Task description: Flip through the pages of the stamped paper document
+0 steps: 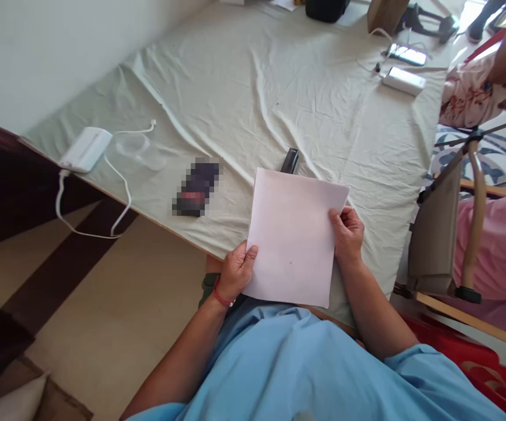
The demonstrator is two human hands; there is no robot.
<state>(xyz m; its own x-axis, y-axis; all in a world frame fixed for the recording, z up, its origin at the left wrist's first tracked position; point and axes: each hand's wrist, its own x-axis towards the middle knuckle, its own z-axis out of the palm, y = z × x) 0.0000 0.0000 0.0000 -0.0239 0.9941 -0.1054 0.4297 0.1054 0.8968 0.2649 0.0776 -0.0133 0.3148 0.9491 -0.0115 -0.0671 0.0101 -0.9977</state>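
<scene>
A blank white sheet of paper (294, 234) is held up over the near edge of a table covered with a wrinkled pale cloth (253, 88). My left hand (235, 272), with a red band at the wrist, grips the sheet's left edge. My right hand (347, 234) pinches its right edge. A small black stapler-like object (290, 159) lies on the cloth just beyond the paper's top edge. A dark object with a blurred surface (196, 188) lies to the left of the sheet.
A white power bank (86, 149) with a white cable sits at the table's left corner. Another white power bank (403, 80) and a phone (408, 55) lie far right. A person in patterned sleeves (476, 88) sits at the right beside a chair (441, 234).
</scene>
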